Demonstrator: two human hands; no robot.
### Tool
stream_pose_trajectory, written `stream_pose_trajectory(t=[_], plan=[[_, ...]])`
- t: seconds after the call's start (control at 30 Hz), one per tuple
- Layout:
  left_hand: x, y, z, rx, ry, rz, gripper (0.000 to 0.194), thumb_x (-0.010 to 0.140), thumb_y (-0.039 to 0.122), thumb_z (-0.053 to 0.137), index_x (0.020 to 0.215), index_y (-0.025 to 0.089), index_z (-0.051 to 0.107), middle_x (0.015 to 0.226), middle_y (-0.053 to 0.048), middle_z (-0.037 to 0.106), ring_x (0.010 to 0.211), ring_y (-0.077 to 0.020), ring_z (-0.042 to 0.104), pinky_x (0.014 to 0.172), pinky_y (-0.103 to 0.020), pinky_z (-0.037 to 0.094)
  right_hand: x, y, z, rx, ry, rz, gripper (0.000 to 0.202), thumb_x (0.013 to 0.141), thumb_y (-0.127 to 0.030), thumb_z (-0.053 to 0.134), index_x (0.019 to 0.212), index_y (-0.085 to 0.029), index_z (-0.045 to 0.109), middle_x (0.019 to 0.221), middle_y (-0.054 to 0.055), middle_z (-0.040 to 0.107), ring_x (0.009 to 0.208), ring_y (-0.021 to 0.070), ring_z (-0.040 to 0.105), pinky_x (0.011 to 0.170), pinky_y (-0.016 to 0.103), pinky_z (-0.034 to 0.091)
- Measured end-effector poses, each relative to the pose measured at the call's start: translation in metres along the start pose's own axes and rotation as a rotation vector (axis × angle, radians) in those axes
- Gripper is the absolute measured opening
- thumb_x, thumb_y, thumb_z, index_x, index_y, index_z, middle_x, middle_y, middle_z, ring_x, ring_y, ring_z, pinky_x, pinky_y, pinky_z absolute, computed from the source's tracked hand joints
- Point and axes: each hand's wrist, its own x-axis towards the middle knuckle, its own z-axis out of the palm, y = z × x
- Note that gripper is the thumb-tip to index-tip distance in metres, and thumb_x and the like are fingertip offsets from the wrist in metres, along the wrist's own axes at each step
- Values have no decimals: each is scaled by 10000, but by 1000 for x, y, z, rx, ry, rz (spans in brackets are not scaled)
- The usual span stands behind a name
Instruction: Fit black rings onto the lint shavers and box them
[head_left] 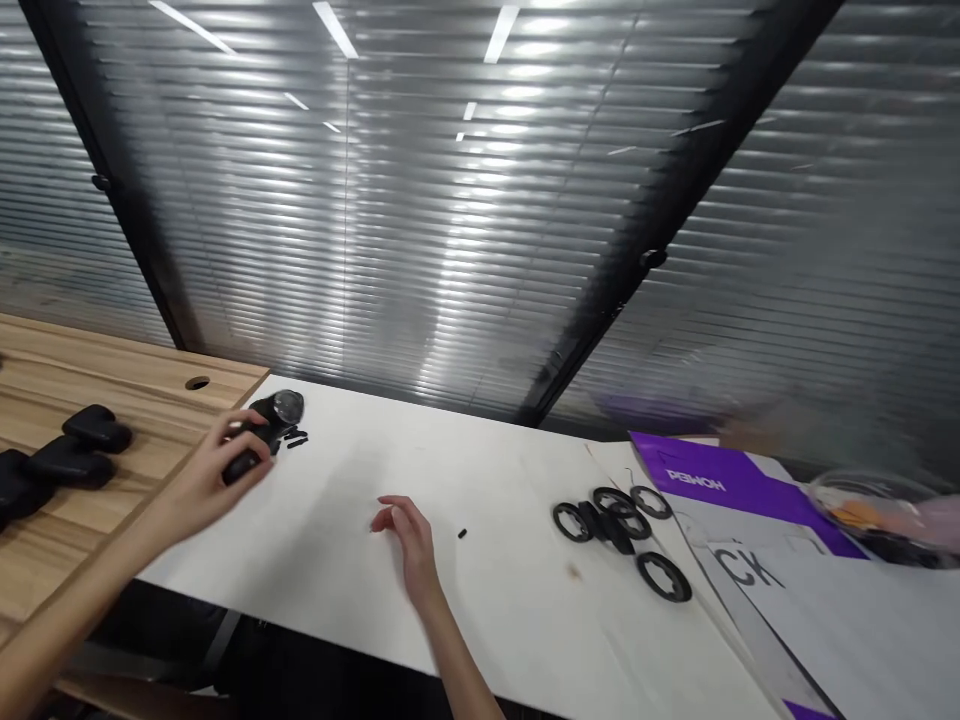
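My left hand (208, 474) is at the left end of the white table, its fingers and thumb curled around a rounded black part (241, 466). Just beyond it lie a black piece with a shiny round clear face (288, 406) and several small black strips (298, 441). My right hand (411, 545) hovers over the middle of the table with fingers loosely bent and apart, holding nothing. Nearest to it is a tiny black piece (462, 533) on the white surface.
Several black notched rings (664, 577) lie right of centre, some overlapping. Beyond them are a purple and white printed package (720, 485) and a clear plastic container (862, 500). Bulky black objects (71, 465) rest on the wooden table (150, 385). Glass with blinds (375, 230) stands behind.
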Motion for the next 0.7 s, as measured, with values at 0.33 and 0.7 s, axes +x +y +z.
stream_pose_trajectory(t=[0.33, 0.7], plan=[[-82, 57, 107, -490, -476, -132, 278, 1058, 429, 652, 1305, 318, 717, 1482, -123, 568, 1406, -309, 602, 1084, -376, 609, -45, -15, -12, -160, 51, -110, 775, 867, -499, 881, 1545, -351, 536, 1490, 102, 632, 800, 162, 713, 868, 423, 636], [-94, 94, 171, -961, -733, -736, 760, 920, 640, 791, 1560, 304, 555, 1331, -127, 728, 1072, -300, 757, 866, -365, 629, -85, -53, -52, -490, 166, -298, 463, 947, -371, 789, 1384, -299, 658, 1399, 91, 692, 1227, 260, 696, 1076, 438, 585]])
